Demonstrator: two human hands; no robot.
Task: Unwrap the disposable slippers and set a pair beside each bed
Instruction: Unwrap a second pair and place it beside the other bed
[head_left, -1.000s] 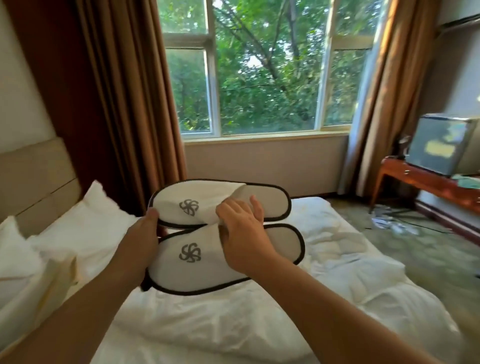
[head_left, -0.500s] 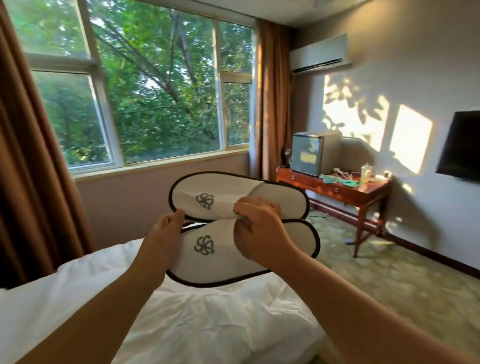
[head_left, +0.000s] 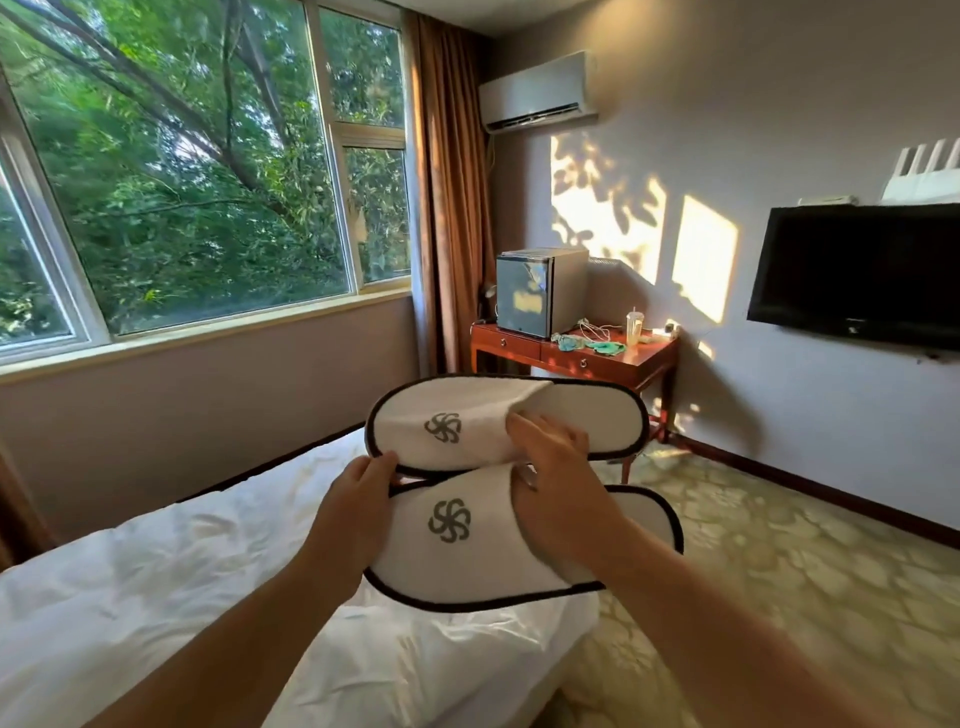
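View's swung from the window (head_left: 208, 182) to the floor (head_left: 805, 597) by the bed (head_left: 182, 597), left hand (head_left: 358, 499) and right hand (head_left: 558, 499) still pinching the bare slippers (head_left: 457, 556), so set-down's probably next.

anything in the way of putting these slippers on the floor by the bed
Nothing visible does. The slippers are over the bed corner; the carpet beside it looks bare, the desk stands back by the wall.

2 white black-trimmed slippers (head_left: 498, 467), unwrapped, held side by side above bed (head_left: 156, 597).
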